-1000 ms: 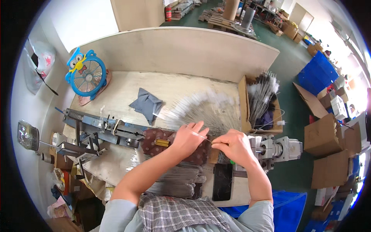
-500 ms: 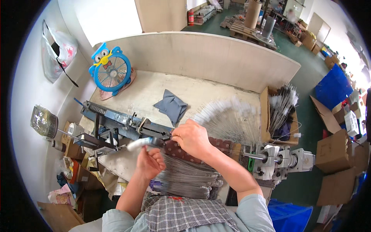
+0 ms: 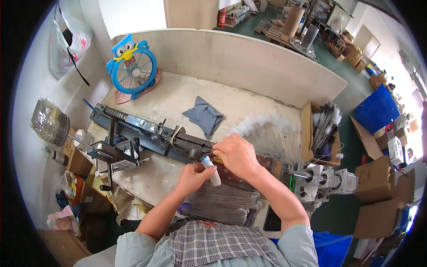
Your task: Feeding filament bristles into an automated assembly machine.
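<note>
Gripping a small white brush head [image 3: 212, 170] at frame centre, the left hand [image 3: 192, 175] has swung right from half a second ago; right hand [image 3: 237, 154] pinches its wire beside the dark metal machine [image 3: 147, 135].

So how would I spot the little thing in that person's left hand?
Start at the long dark metal machine across the pale workbench. At its right end the two hands meet; the left hand grips a small white tube, the only smooth white cylinder among grey wire bundles.
</note>
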{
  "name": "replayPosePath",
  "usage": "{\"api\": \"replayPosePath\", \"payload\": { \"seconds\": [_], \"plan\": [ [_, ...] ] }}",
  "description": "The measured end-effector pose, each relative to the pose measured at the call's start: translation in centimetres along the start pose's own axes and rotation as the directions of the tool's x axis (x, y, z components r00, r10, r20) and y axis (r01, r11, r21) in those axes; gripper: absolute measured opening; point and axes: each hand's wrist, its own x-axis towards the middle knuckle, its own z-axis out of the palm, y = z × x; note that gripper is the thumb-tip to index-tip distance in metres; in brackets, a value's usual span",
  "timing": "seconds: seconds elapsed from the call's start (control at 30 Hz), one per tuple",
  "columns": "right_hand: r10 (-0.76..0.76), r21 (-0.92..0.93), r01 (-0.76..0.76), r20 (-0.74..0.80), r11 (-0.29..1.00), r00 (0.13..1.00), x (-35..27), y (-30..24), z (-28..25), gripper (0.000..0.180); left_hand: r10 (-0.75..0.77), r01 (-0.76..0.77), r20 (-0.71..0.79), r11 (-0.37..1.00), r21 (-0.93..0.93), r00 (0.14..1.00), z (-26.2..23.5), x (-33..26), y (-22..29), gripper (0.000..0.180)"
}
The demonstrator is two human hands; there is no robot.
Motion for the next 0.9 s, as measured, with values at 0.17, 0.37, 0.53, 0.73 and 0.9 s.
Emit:
{"api": "replayPosePath", "payload": {
  "seconds": [0.17,0.37,0.53,0.73,0.9],
  "plan": [
    [-0.037,0.021,0.040,-0.144,0.999,0.989,-3.4,0.4,-2.1,0.012,0.019,0.006,0.030,0.737,-0.675,0.999,3.2,-0.5,0.8,0.024],
    [0.001,0.114,-0.008,0.062,0.993,0.998,-6.8,2.3,3.3,0.025,0.049,-0.043,0.018,0.971,-0.236,0.999,2.3,-0.4,1.5,0.009],
    [0.070,0.031,-0.072,0.074,0.997,0.995,-5.4,4.0,5.5,0.023,0.087,-0.096,0.108,0.992,0.084,0.990,0.4,0.1,-0.4,0.024],
    [0.073,0.085,-0.089,0.176,0.992,0.982,-5.8,4.0,4.5,0.016,-0.441,0.080,-0.238,0.590,-0.804,0.865,-8.1,-4.4,-7.3,0.042],
    [0.144,0.105,-0.168,0.202,0.980,0.969,-5.6,3.8,4.4,0.017,-0.617,-0.300,-0.694,0.627,-0.718,0.372,-12.6,-10.6,-14.6,0.050]
  ]
}}
